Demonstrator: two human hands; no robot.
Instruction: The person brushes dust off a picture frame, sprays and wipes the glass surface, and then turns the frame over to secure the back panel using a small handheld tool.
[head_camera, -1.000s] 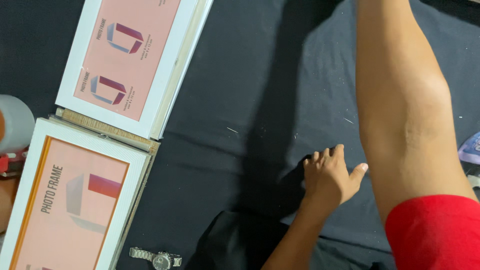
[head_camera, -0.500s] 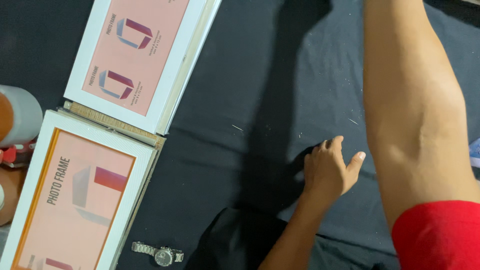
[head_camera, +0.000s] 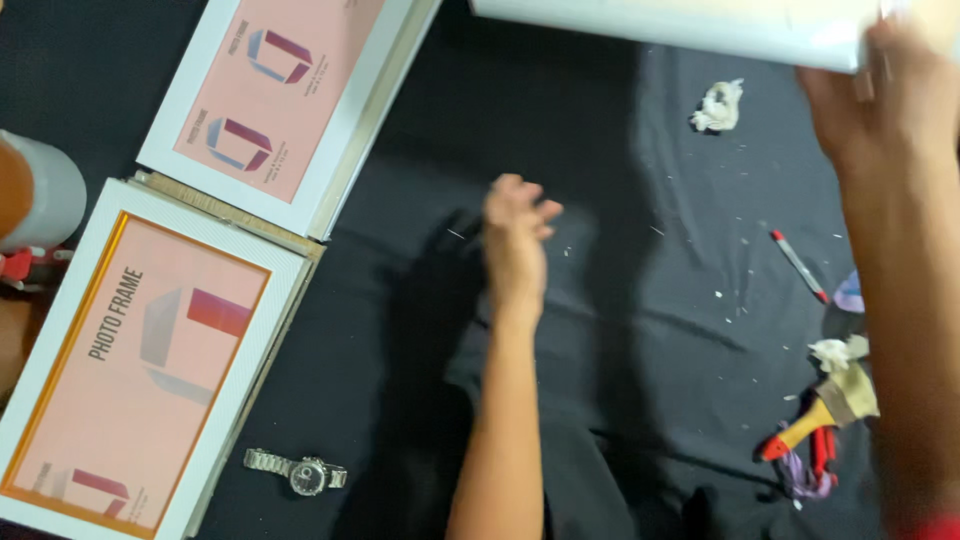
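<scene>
While the left hand (head_camera: 515, 235) hangs just above the black cloth (head_camera: 600, 330), its fingers (head_camera: 540, 212) are loosely curled and a little apart, holding nothing; the picture is blurred there, so I cannot tell whether the fingertips touch the cloth. The forearm runs down from it to the bottom edge of the view.

The right hand (head_camera: 880, 95) is up at the top right corner, its fingers bent against the edge of a large white board (head_camera: 680, 25) that stretches along the top of the view. The hand is smeared by motion, so how tightly it grips the board cannot be told.

Below the board lies a small crumpled scrap of pale paper (head_camera: 718, 105). Further right, beside the right forearm, a thin red-tipped pen (head_camera: 798, 265) lies slanted on the cloth, with white crumbs scattered near it. Lower down sit a paintbrush (head_camera: 825, 410) with a yellow handle and wide bristles, and red-handled pliers (head_camera: 822, 450) just under it.

Well to the left of the left hand lie two white picture frames with pink inserts: the upper frame (head_camera: 270, 100) tilted, the lower frame (head_camera: 140, 350) touching its corner. A metal wristwatch (head_camera: 297, 472) lies just beside the lower frame. A roll of tape (head_camera: 40, 195) shows at the left edge.
</scene>
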